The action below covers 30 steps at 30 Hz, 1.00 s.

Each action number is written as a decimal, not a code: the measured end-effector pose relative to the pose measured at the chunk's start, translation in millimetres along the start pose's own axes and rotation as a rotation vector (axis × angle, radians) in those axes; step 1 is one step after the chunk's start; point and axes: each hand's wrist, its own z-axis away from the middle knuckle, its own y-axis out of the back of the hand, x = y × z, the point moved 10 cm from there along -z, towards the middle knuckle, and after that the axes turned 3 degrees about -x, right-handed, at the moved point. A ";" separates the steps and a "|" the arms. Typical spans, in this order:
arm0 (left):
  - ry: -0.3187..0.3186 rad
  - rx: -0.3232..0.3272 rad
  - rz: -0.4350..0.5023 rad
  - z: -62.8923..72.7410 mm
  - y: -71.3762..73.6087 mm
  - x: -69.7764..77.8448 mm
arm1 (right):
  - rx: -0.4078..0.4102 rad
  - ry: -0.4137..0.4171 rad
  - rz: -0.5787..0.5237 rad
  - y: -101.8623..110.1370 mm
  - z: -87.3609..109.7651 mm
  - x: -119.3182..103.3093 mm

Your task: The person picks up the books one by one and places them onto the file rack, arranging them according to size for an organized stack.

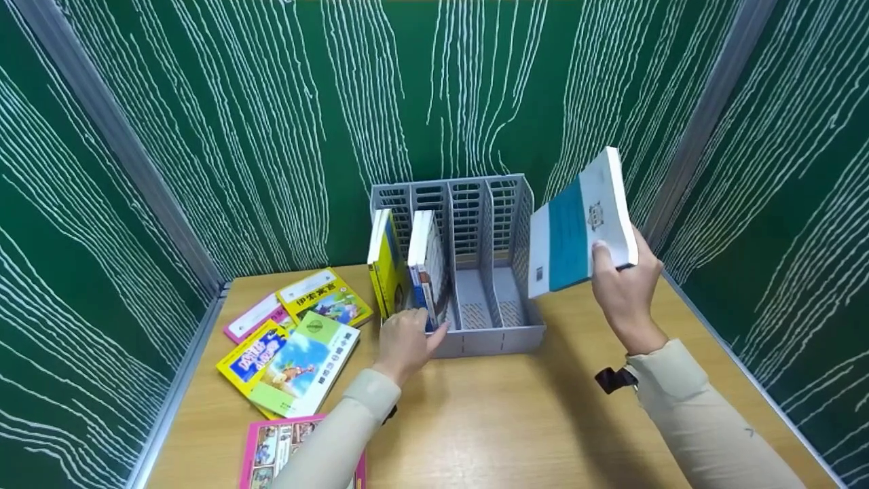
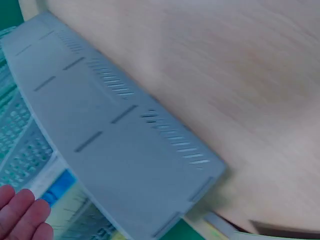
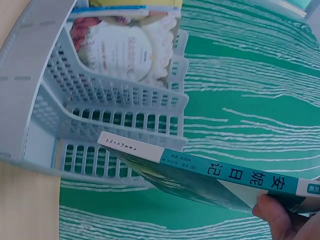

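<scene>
Take the rack (image 1: 502,339) as the centre of the clock in the head view, twelve at its far side. Out at two o'clock, the right hand (image 1: 623,292) has the teal book (image 1: 570,234) in its grasp, thumb on the cover, fingers behind! The book is up in the air and tilted, near the rack's right wall, and the right wrist view catches its teal and white spine, dark characters running along it.

Over at seven o'clock, the left hand (image 1: 407,343) is at the rack's front edge, fingers loose and grasping nothing; whether they touch the rim or the books, I can't tell.

Inside the rack, four slots: yellow books (image 1: 388,268) stand at nine o'clock, and white books (image 1: 429,265) fill a place in the next slot along.

Down at eight o'clock, what a spread on the table (image 1: 489,421)! A green-edged book (image 1: 305,363) overlaps a yellow-and-blue book (image 1: 248,356), with a pink book (image 1: 248,322) and a yellow storybook (image 1: 333,302) behind. Between seven and eight, a pink-bordered book (image 1: 268,445) lies partly under the left sleeve (image 1: 339,435).
</scene>
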 end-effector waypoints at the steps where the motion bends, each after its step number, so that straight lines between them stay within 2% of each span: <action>1: -0.008 -0.004 0.017 -1.3 1.8 3.4 | -0.001 -0.007 -0.008 -0.9 1.8 -0.5; 7: -0.034 -0.037 0.110 -10.1 9.5 24.8 | 0.019 -0.102 -0.077 -4.6 13.0 5.0; 12: -0.077 -0.009 0.131 -18.8 18.2 44.6 | 0.041 -0.217 -0.144 -8.8 21.7 13.8; 18: -0.176 0.031 0.077 -26.7 26.3 69.9 | -0.029 -0.318 -0.236 -28.0 33.4 23.4; 21: -0.226 0.017 0.047 -29.6 25.4 81.1 | -0.044 -0.371 -0.260 -36.5 41.6 30.1; 26: -0.239 -0.040 0.018 -37.0 20.9 93.4 | -0.024 -0.457 -0.294 -48.2 54.6 38.2; 30: -0.256 -0.053 -0.024 -40.9 18.9 101.8 | -0.036 -0.481 -0.280 -58.6 63.8 40.3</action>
